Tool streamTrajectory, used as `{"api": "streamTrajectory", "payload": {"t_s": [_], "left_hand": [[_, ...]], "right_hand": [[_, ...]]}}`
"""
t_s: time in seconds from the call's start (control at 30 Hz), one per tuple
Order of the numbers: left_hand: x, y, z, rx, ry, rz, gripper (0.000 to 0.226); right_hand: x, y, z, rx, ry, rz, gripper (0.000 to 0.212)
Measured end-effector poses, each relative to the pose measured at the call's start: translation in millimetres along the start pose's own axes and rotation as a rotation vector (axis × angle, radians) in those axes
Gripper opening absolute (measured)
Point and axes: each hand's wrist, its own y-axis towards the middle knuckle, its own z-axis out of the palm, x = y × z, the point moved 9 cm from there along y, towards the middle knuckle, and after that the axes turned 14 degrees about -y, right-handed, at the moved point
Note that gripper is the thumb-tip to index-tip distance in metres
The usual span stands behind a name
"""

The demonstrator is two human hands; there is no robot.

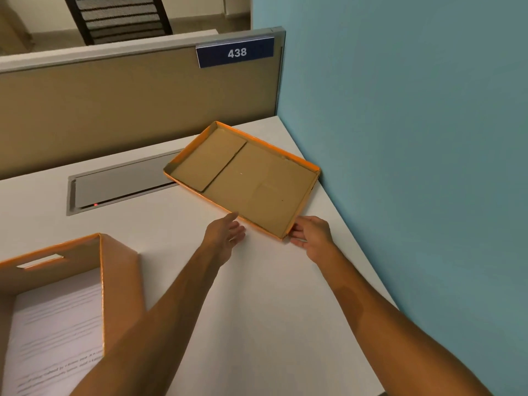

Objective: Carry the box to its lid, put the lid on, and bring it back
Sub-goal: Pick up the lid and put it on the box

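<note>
The lid is a shallow orange tray with a brown cardboard inside. It lies upside down on the white desk, near the blue wall. My right hand touches its near right corner with fingers curled at the rim. Just short of the lid's near edge is my left hand, open with fingers spread. The open box, orange outside and brown inside, stands at the lower left of the desk with printed paper in it and a handle slot in its far wall.
A tan cubicle partition with a blue "438" sign backs the desk. A grey cable hatch is set in the desktop, partly under the lid. The blue wall bounds the right side.
</note>
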Motion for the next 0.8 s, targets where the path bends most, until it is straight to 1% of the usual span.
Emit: {"api": "streamTrajectory", "payload": {"t_s": [0.03, 0.13, 0.23, 0.3, 0.37, 0.43, 0.57, 0.7, 0.8], "left_hand": [[1.7, 2.8, 0.6, -0.003, -0.029, -0.013, 0.022], [5.9, 6.1, 7.8, 0.015, -0.101, -0.057, 0.012], [8.6, 5.4, 14.2, 0.024, -0.140, -0.080, 0.013], [8.3, 5.6, 18.5, 0.028, -0.149, -0.086, 0.015], [4.9, 6.6, 21.8, 0.028, -0.129, -0.076, 0.014], [-0.1, 6.2, 25.4, 0.034, -0.105, -0.054, 0.012], [-10.7, 4.0, 29.2, 0.061, -0.102, -0.007, 0.020], [-21.9, -0.8, 36.4, 0.120, -0.174, 0.038, 0.031], [-30.7, -8.1, 42.6, 0.138, -0.184, 0.069, 0.027]], "right_hand": [[0.5, 3.7, 2.4, 0.007, 0.019, 0.019, 0.021], [-0.4, 15.6, 4.6, -0.013, 0.016, 0.080, 0.022], [-0.4, 22.7, 1.2, -0.061, 0.000, 0.109, 0.016], [1.6, 25.7, 0.1, -0.058, 0.000, 0.125, 0.010], [5.8, 24.3, 2.0, -0.012, -0.002, 0.132, 0.006], [10.3, 20.3, 5.3, 0.062, 0.028, 0.136, 0.010], [20.7, 10.6, 11.1, 0.200, 0.187, 0.122, 0.015], [31.4, -1.0, 13.1, 0.256, 0.226, 0.068, 0.016], [33.7, -13.1, 14.3, 0.277, 0.251, 0.052, 0.018]]}}
